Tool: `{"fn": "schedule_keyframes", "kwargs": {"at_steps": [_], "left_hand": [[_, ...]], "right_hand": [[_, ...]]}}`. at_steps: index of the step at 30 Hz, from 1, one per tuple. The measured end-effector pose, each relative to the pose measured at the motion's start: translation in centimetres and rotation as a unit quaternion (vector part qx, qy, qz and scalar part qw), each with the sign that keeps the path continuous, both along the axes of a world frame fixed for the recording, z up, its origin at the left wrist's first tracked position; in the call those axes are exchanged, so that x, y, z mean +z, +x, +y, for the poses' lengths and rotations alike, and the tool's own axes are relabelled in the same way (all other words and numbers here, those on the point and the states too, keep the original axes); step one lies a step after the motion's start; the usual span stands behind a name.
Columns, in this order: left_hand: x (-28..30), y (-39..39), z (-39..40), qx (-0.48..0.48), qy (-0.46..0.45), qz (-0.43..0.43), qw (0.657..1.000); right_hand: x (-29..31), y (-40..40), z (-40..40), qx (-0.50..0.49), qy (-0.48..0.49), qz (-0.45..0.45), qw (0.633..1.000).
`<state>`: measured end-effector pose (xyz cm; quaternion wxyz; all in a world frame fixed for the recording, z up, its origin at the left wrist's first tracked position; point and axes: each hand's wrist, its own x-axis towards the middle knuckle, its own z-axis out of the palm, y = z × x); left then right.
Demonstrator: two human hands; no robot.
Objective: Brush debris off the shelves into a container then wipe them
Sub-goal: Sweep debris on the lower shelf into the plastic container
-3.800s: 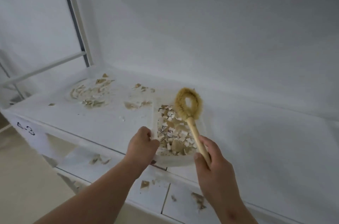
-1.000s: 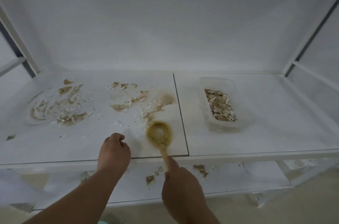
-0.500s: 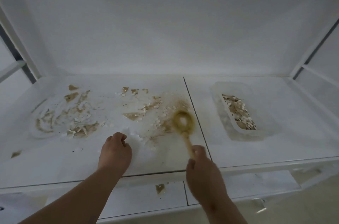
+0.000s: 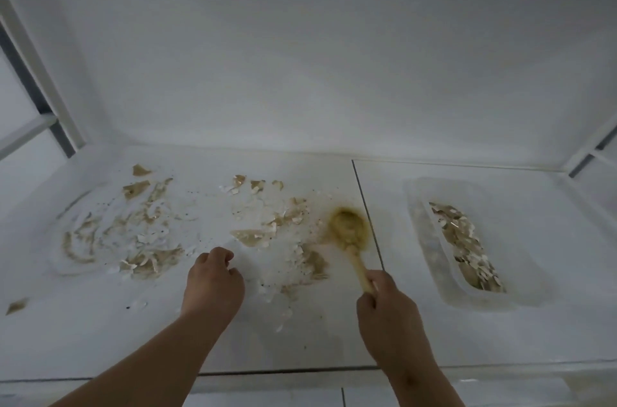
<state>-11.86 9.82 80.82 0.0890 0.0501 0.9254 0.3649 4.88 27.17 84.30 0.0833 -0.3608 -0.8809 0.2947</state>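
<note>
Debris (image 4: 133, 239) covers the left panel of the white shelf (image 4: 100, 323): tan and white flakes in a smeared swirl far left, one stray chip near the left edge. More flakes, a second patch (image 4: 283, 229), lie scattered mid-panel with fine dark specks around. Left hand (image 4: 213, 283) sits low over the shelf between the two patches, fingers curled in a loose fist, nothing visibly held; cannot tell if knuckles touch the surface. Right of it, brush (image 4: 349, 229) with round yellowish bristle head is down on the shelf just left of the dark seam (image 4: 367, 213) between panels, head blurred. Its wooden handle runs back toward the viewer into the right hand (image 4: 387, 310), which grips the handle end, fingers wrapped round it. Right panel: translucent container (image 4: 430, 239), oblong, standing lengthwise, well apart from the brush, holding a heap of the same flakes. White back wall behind, frame posts at both sides.
</note>
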Motion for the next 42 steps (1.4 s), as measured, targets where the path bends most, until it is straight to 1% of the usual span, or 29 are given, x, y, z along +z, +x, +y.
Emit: {"fn": "schedule_keyframes", "kwargs": {"at_steps": [2,4,6,8,10,12,14,16,18,19,21,24,26,28,30,32,33,34,36,40,42], "left_hand": [[0.1,-0.8,0.1,0.013,-0.002,0.004,1.0],[0.2,-1.6,0.3,0.025,-0.014,0.006,1.0],[0.3,-2.1,0.7,0.033,-0.026,0.0,0.999],[0.3,-2.2,1.3,0.039,-0.036,-0.007,0.999],[0.2,-2.1,1.6,0.047,-0.055,-0.01,0.997],[0.1,-2.2,1.7,0.05,-0.066,-0.01,0.997],[0.0,-2.3,1.6,0.055,-0.056,-0.015,0.997],[0.0,-2.3,1.4,0.063,-0.045,-0.017,0.997],[0.0,-2.4,1.1,0.065,-0.049,-0.012,0.997],[-0.1,-2.4,1.0,0.066,-0.052,-0.011,0.996],[-0.1,-2.4,0.8,0.066,-0.053,-0.011,0.996],[-0.1,-2.4,0.8,0.065,-0.048,-0.01,0.997],[0.0,-2.6,0.8,0.067,-0.038,-0.013,0.997],[0.1,-2.8,0.7,0.071,-0.032,-0.018,0.997],[0.1,-3.0,0.7,0.072,-0.032,-0.02,0.997],[0.1,-3.2,0.5,0.076,-0.035,-0.018,0.996],[0.1,-3.2,0.4,0.077,-0.038,-0.016,0.996],[0.1,-3.3,0.4,0.076,-0.041,-0.014,0.996],[0.1,-3.3,0.3,0.073,-0.045,-0.012,0.996],[-0.4,-3.5,0.1,0.058,-0.062,0.002,0.996],[-0.4,-3.7,0.1,0.056,-0.065,0.011,0.996]], "right_hand": [[0.4,-0.7,2.7,-0.057,0.009,0.001,0.998],[0.7,-1.8,4.6,-0.082,0.02,-0.025,0.996],[0.6,-2.8,5.0,-0.056,0.028,-0.058,0.996],[0.1,-3.4,4.1,-0.001,0.015,-0.067,0.998],[-0.2,-3.5,2.6,0.057,-0.003,-0.059,0.997],[0.1,-3.3,2.1,0.077,-0.022,-0.04,0.996],[0.6,-3.4,3.3,0.055,-0.012,-0.012,0.998],[0.9,-4.0,5.5,0.0,0.021,-0.001,1.0],[1.0,-4.9,7.4,-0.048,0.037,-0.021,0.998],[0.9,-5.3,7.8,-0.051,0.044,-0.04,0.997],[0.4,-6.1,7.4,-0.016,0.055,-0.059,0.997],[-0.6,-6.3,4.6,0.081,0.045,-0.039,0.995],[-0.7,-5.8,3.3,0.118,0.021,-0.031,0.992],[-0.3,-5.9,3.6,0.103,0.023,-0.013,0.994],[0.0,-6.5,5.3,0.042,0.045,0.006,0.998],[0.3,-7.7,7.4,-0.019,0.058,-0.005,0.998],[0.5,-8.2,8.1,-0.031,0.064,-0.023,0.997],[0.4,-8.8,8.4,-0.026,0.067,-0.044,0.996],[0.2,-9.5,8.0,0.014,0.064,-0.064,0.996],[-0.8,-8.9,4.6,0.133,0.044,-0.035,0.989],[-0.6,-8.3,4.2,0.143,0.025,-0.006,0.989]]}}
